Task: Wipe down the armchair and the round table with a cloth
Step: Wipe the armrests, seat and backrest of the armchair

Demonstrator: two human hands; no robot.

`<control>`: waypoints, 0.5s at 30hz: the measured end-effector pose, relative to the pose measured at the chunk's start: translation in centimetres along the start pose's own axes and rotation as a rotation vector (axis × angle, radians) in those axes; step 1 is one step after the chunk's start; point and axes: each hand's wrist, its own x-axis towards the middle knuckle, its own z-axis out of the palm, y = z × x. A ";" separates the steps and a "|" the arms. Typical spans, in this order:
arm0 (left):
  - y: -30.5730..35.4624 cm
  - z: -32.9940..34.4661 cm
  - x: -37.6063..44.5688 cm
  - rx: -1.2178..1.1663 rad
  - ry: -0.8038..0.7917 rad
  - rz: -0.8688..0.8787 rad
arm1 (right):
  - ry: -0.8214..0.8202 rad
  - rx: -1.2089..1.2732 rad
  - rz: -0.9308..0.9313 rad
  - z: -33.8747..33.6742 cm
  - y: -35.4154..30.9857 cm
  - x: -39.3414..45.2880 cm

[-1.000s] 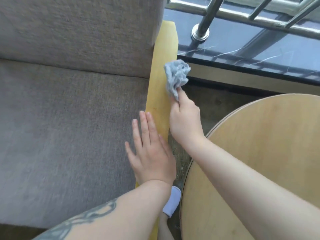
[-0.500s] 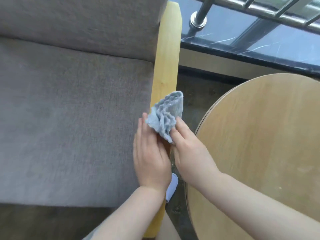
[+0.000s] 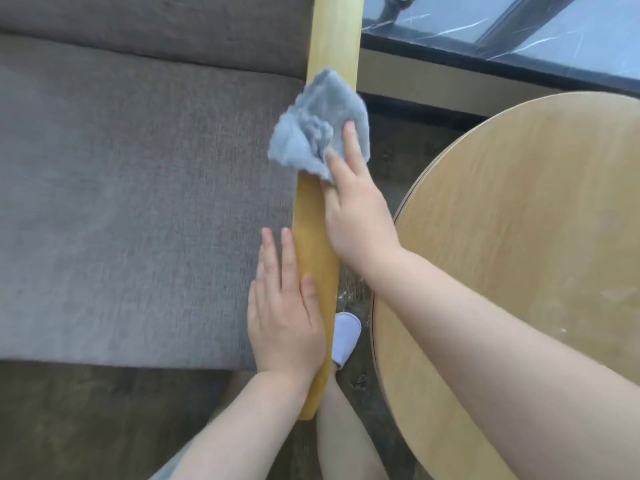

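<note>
While my right hand (image 3: pixel 360 216) presses the crumpled grey cloth (image 3: pixel 313 128) flat against the wooden armrest (image 3: pixel 322 220) of the armchair (image 3: pixel 138 188), its fingers lie straight across the fabric, with the thumb hidden beneath. My left hand (image 3: pixel 284 317) rests open, fingers together, partly on the near stretch of the armrest and partly over the grey seat cushion. Just to the right stands the round wooden desk (image 3: pixel 519 237), apart from the armrest. Below, between chair and desk, my white slipper (image 3: pixel 344 336) shows on the floor.
</note>
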 end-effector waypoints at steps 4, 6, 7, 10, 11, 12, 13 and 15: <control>-0.2 -0.1 0.3 0.039 -0.036 -0.001 | 0.092 0.204 0.133 3.0 -2.2 -8.5; -0.4 -0.3 0.4 -0.049 -0.038 -0.040 | 0.051 0.291 0.110 3.1 -2.5 -13.2; -0.3 -0.3 0.3 -0.087 -0.026 -0.058 | 0.043 0.318 0.088 3.0 -2.1 -13.1; 0.2 0.0 0.2 0.011 0.029 -0.008 | 0.077 0.284 0.149 2.2 -1.3 -7.5; 0.4 0.0 0.3 0.021 0.011 -0.004 | 0.099 0.305 0.172 2.3 -1.3 -6.6; -0.1 0.2 0.3 0.049 -0.005 0.007 | 0.109 0.335 0.169 2.6 -1.5 -7.0; -0.4 0.2 0.4 0.047 -0.010 0.019 | 0.101 0.332 0.151 3.2 -1.7 -8.6; -1.0 0.0 0.5 0.010 -0.041 0.029 | 0.047 0.292 0.099 4.1 -2.0 -13.7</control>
